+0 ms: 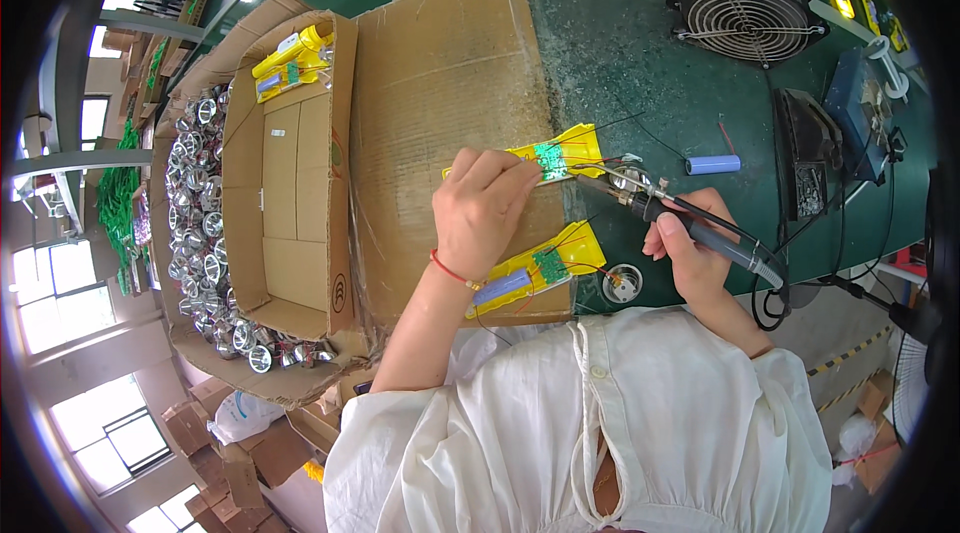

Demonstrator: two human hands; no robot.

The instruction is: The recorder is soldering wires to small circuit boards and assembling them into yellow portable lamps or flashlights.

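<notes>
My right hand (692,238) is wrapped around a soldering iron (715,238) with a metal feed attachment near its front. The iron's tip points left, at the edge of a green circuit board (551,161) in a yellow plastic casing (582,145). Across the other end of that casing lies my left hand (487,198), its fingers pinched together beside the board; they hide what lies beneath them. Nearer to me is a second yellow casing (588,241), with a blue cylindrical battery (502,286), a green board (549,266) and a wired round silver lamp cup (622,283).
A blue battery (712,165) lies right of the work. Behind it are a black fan (755,18), a solder spool (884,63) and a blue box (850,98). At left, an open carton (340,173) holds yellow assemblies, beside many silver lamp cups (200,223). Cardboard (440,63) covers part of the bench.
</notes>
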